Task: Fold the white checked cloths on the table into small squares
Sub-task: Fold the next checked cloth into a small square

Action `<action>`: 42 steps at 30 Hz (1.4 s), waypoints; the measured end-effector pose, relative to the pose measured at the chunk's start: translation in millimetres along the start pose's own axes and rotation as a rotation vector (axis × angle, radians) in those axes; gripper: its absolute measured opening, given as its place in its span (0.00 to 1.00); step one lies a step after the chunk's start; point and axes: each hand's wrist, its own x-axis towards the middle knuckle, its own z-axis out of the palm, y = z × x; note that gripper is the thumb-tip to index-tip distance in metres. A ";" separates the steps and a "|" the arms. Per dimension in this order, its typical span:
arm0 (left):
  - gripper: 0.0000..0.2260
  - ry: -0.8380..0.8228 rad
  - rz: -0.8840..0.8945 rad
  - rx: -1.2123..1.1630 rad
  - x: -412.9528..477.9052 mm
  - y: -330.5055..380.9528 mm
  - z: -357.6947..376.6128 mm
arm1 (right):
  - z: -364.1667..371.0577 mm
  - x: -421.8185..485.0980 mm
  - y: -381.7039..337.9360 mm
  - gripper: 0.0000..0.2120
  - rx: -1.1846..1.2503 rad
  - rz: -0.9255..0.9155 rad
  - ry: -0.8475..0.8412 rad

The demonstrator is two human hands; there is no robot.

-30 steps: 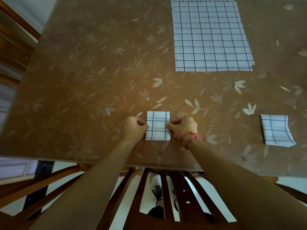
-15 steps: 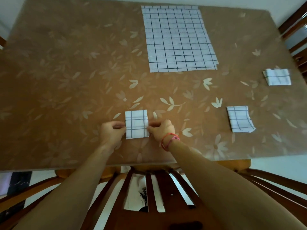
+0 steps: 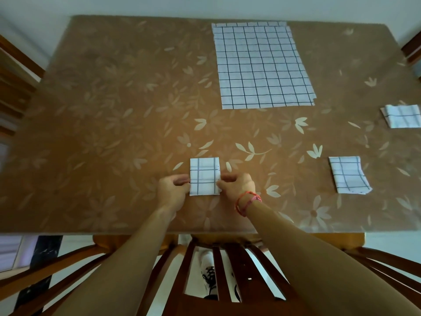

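A small folded white checked cloth [image 3: 204, 176] lies near the table's front edge. My left hand [image 3: 173, 189] pinches its left edge and my right hand [image 3: 238, 185], with red bands at the wrist, pinches its right edge. Two more folded squares rest at the right: one folded cloth [image 3: 348, 174] nearer me and another folded cloth [image 3: 402, 116] at the right border. A large flat stack of unfolded checked cloths [image 3: 262, 66] is spread at the far middle of the table.
The brown table [image 3: 109, 124] has a leaf-patterned cover. A wooden chair back [image 3: 227, 270] stands directly below my arms at the front edge, and other chairs [image 3: 16, 71] stand at the left and right sides.
The view has swung so more of the table's right side and a second folded square show. Both hands stay at the small cloth's side edges.
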 end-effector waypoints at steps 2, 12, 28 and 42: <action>0.14 -0.004 0.010 0.015 0.1 0.3 -0.8 | 0.3 -0.4 -1.4 0.10 -0.004 -0.010 0.000; 0.16 -0.030 0.698 0.668 19.3 -12.9 -12.5 | 5.8 -1.3 -10.8 0.06 -0.291 -0.479 0.167; 0.24 -0.102 0.914 1.166 42.3 -37.8 -3.7 | 57.0 28.5 3.7 0.36 -0.977 -0.856 -0.127; 0.25 -0.163 0.994 1.192 43.1 -37.7 -10.2 | 41.3 44.7 18.7 0.38 -1.173 -0.828 -0.045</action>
